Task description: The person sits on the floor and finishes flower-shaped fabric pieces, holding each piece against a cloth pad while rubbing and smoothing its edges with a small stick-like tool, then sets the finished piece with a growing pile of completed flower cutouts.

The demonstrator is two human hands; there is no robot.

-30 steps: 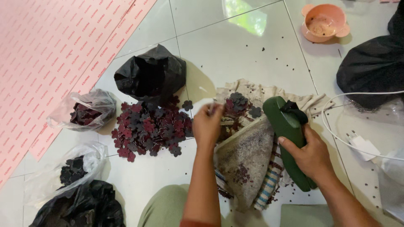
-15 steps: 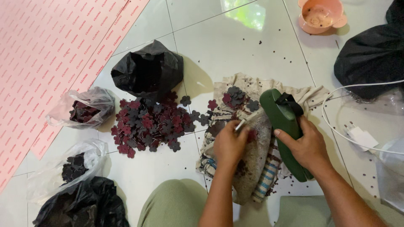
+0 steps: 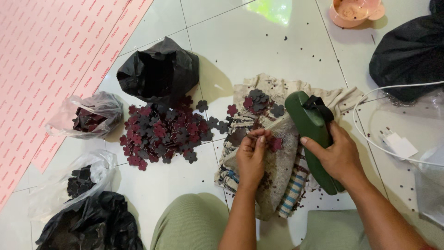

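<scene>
Left hand (image 3: 252,157) is pinching what looks like a small maroon flower cutout (image 3: 276,143) over the cloth pad (image 3: 277,171); right hand (image 3: 340,155) is clamping the green tool (image 3: 311,127) just beside it. Risk: a loose pinch could be dropping the piece into the pile (image 3: 162,132) further left.

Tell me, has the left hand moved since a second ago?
Yes. The left hand has come back toward the person, from beside the pile of flower-shaped pieces down onto the cloth beside the green tool.
</scene>
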